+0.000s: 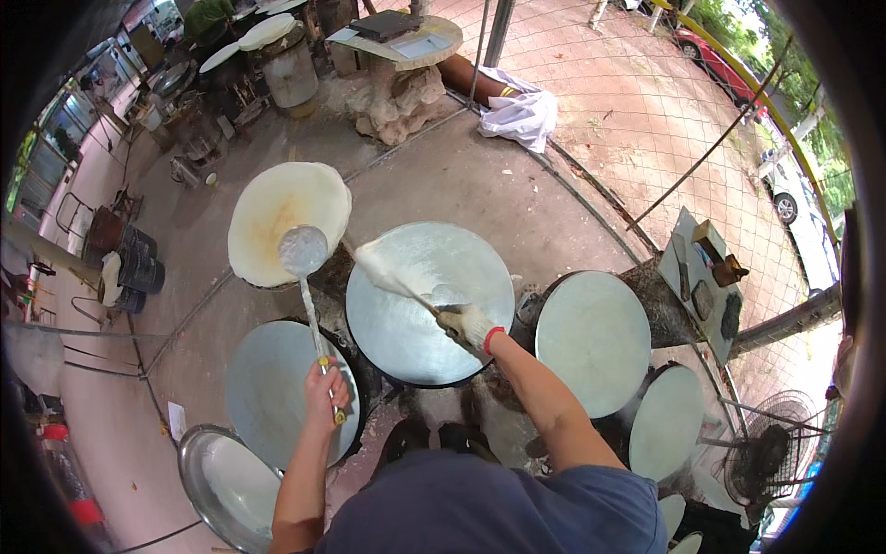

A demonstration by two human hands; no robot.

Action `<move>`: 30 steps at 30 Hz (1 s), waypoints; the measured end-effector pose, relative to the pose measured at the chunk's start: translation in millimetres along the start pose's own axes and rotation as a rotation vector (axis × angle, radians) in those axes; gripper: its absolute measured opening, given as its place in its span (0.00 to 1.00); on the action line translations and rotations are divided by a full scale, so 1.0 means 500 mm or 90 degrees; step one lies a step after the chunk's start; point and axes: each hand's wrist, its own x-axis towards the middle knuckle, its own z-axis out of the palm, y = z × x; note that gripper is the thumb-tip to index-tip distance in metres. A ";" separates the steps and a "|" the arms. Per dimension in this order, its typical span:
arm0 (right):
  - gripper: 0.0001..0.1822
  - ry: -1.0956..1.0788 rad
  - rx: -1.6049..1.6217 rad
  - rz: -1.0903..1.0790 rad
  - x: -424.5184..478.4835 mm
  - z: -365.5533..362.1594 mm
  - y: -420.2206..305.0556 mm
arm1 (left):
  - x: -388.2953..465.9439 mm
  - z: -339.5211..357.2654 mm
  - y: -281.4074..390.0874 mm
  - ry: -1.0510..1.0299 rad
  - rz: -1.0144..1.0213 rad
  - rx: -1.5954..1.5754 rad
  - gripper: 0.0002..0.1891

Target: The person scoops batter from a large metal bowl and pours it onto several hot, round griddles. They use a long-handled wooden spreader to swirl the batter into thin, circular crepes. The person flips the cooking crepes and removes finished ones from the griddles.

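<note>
My left hand [327, 396] grips the handle of a metal ladle [303, 251]. The ladle's batter-coated round bowl appears over a large pale round sheet of flatbread [259, 208]. In a white glove with a red cuff, my right hand [469, 327] holds a stick-handled tool with a whitish, blurred head [379, 269]. That head is over the left part of the middle round griddle [422, 353], which has a pale, streaky film. Beneath my left hand lies another grey round griddle [266, 395]. A steel basin [190, 467] of white batter stands at lower left.
To the right, two round griddles [594, 339] [666, 422] carry pale layers. A slab [692, 277] with small tools and a standing fan [765, 450] lie beyond. Wire fence [623, 124] borders the right. Black buckets [138, 260] stand left; a stone table [443, 34] stands ahead.
</note>
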 end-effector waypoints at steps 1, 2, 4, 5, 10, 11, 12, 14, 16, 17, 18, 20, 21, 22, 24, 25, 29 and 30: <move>0.23 0.023 0.023 -0.035 -0.023 -0.007 -0.015 | -0.011 0.000 0.007 -0.008 0.004 -0.046 0.06; 0.23 0.045 0.046 -0.070 -0.056 -0.024 -0.028 | -0.024 -0.001 0.012 0.008 0.021 -0.054 0.06; 0.20 0.131 0.198 -0.008 -0.063 -0.061 -0.034 | -0.044 0.010 0.001 0.022 0.038 -0.073 0.06; 0.20 0.169 0.221 -0.050 -0.016 -0.086 0.009 | -0.041 0.011 -0.009 0.046 0.034 -0.051 0.06; 0.12 -0.108 0.045 0.104 -0.023 -0.063 -0.063 | -0.041 0.007 -0.059 0.197 -0.003 0.040 0.05; 0.12 -0.153 0.022 0.093 -0.034 -0.065 -0.044 | -0.052 -0.001 -0.075 0.225 -0.006 0.054 0.04; 0.13 -0.148 0.029 0.033 -0.060 -0.090 -0.041 | -0.063 -0.004 -0.087 0.239 -0.008 0.076 0.04; 0.16 -0.122 0.031 -0.063 -0.047 -0.130 -0.034 | -0.069 0.001 -0.104 0.256 0.000 0.109 0.05; 0.14 -0.048 0.176 -0.014 -0.015 -0.136 -0.091 | -0.077 -0.009 -0.134 0.268 -0.004 0.143 0.05; 0.15 0.032 0.266 -0.061 0.038 -0.126 -0.073 | -0.075 0.001 -0.144 0.271 -0.004 0.187 0.05; 0.15 -0.067 0.132 0.005 0.025 -0.125 -0.104 | -0.081 0.010 -0.152 0.281 -0.003 0.233 0.05; 0.13 -0.199 0.072 0.107 0.045 -0.101 -0.061 | -0.094 0.007 -0.174 0.290 -0.021 0.366 0.08; 0.12 -0.261 0.047 0.237 0.037 -0.105 -0.051 | -0.103 -0.007 -0.210 0.303 0.026 0.458 0.10; 0.10 -0.273 -0.083 -0.175 0.035 -0.132 0.042 | -0.112 -0.025 -0.252 0.310 0.072 0.550 0.12; 0.07 -0.254 -0.019 -0.281 -0.033 -0.190 0.049 | -0.143 0.005 -0.275 0.330 0.185 0.716 0.17; 0.06 -0.235 0.161 0.036 -0.110 -0.217 -0.037 | -0.172 0.015 -0.277 0.317 0.141 0.765 0.18; 0.17 0.096 0.321 0.002 0.006 -0.225 0.036 | -0.225 0.035 -0.315 0.233 0.066 0.864 0.19; 0.17 0.028 0.165 -0.125 0.036 -0.205 0.066 | -0.228 0.032 -0.325 0.222 0.067 0.884 0.20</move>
